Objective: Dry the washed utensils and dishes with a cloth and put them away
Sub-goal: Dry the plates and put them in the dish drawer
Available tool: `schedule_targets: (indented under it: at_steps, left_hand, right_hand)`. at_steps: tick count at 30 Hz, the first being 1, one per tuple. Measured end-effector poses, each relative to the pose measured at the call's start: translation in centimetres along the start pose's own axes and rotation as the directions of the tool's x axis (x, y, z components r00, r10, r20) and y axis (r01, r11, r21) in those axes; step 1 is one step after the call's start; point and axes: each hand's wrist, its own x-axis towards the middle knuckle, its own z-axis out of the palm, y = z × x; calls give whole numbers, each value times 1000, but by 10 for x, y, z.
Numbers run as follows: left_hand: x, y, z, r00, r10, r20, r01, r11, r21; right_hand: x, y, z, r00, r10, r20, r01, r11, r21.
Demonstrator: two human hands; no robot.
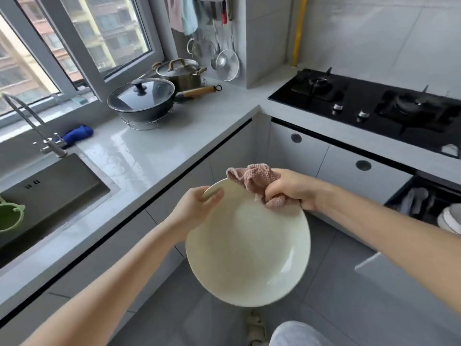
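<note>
A large cream plate is held in the air in front of me, over the floor, its face tilted toward me. My left hand grips its upper left rim, thumb on the front. My right hand is closed around a bunched pink cloth and presses it against the plate's upper right rim. Part of the cloth sticks up past the rim.
The grey counter runs left to a sink with a tap and a green basket. A lidded wok and a steel pot stand at the back. A gas hob is at right, with an open drawer of dishes below it.
</note>
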Motion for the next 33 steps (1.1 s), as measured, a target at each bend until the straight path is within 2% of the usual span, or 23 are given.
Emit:
schedule_targets:
  at_steps: [3,5,7,10,12,14,15,16,18,20,22,25,27,29,31,33]
  left_hand:
    - [-34,5,28,986,-116,-118,86,970,-229]
    - [-57,10,54,963,-199,-180,124,924,-361]
    - [-79,12,89,946,-249,-208,145,897,-417]
    - [-109,21,150,883,-419,-213,251,803,-540]
    - [-133,36,196,813,-525,-251,269,721,-639]
    - [-159,59,242,734,-605,-309,226,647,-728]
    - [-175,72,262,727,-614,-307,200,617,-761]
    - [-190,83,275,759,-593,-268,190,595,-781]
    - [-204,91,295,891,-446,-88,232,612,-756]
    - [-190,86,298,962,-242,126,266,722,-639]
    - [-162,93,300,946,-82,313,228,855,-466]
    - [-141,139,344,815,16,579,147,961,-233]
    - [-143,166,382,784,90,614,-28,994,-109]
    - [-154,194,433,817,141,559,-88,989,-120]
    - [-164,218,471,847,143,512,-39,977,-209]
    - [-172,239,515,870,64,488,92,953,-289]
  right_hand:
    - [-47,47,-18,992,125,-2,-121,965,234]
    - [-80,86,-15,968,225,-113,-161,897,412]
    - [-110,119,-4,912,261,-317,-18,798,603]
    - [-154,153,15,741,347,-575,222,681,698]
    - [-175,175,28,658,383,-648,342,615,710]
    - [-188,193,36,575,415,-705,455,554,697]
    - [-196,201,33,528,440,-727,493,538,684]
    - [-206,206,27,495,459,-738,512,533,674]
    - [-242,217,-5,446,485,-752,500,561,659]
    - [-284,227,-44,425,486,-764,432,633,642]
    - [-324,233,-80,461,467,-755,278,732,622]
    - [-384,245,-134,622,400,-673,54,836,546]
    - [-411,252,-163,691,346,-635,65,845,531]
    - [-446,265,-199,681,309,-664,151,828,541]
    - [-473,282,-227,625,322,-711,267,767,583]
    - [-497,303,-253,582,364,-727,355,691,630]
